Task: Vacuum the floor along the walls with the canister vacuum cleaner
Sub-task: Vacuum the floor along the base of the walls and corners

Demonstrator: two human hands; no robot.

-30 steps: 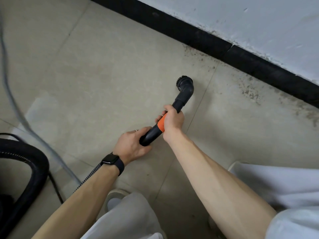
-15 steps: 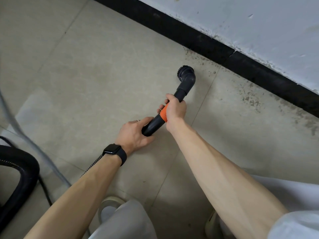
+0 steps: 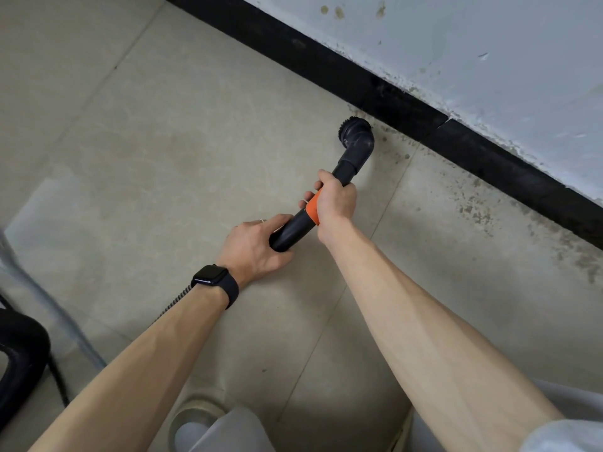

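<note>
A black vacuum wand (image 3: 349,164) with an orange collar (image 3: 312,208) runs from my hands to a round brush nozzle (image 3: 354,132), which sits on the beige tiled floor (image 3: 163,151) close to the black skirting (image 3: 408,109). My right hand (image 3: 334,200) grips the wand at the orange collar. My left hand (image 3: 257,246) holds the wand's lower end, fingers wrapped under it; a dark watch sits on that wrist. A braided hose (image 3: 174,301) trails back under my left forearm.
Dirt specks (image 3: 479,210) mark the tiles along the skirting to the right of the nozzle. A thick black hose loop (image 3: 19,360) and a grey cable (image 3: 49,308) lie at the lower left. My shoe (image 3: 195,422) and pale trouser legs fill the bottom edge.
Both hands have pushed the wand forward, and the brush nozzle has travelled from the open tile up to the skirting. The grips are the same.
</note>
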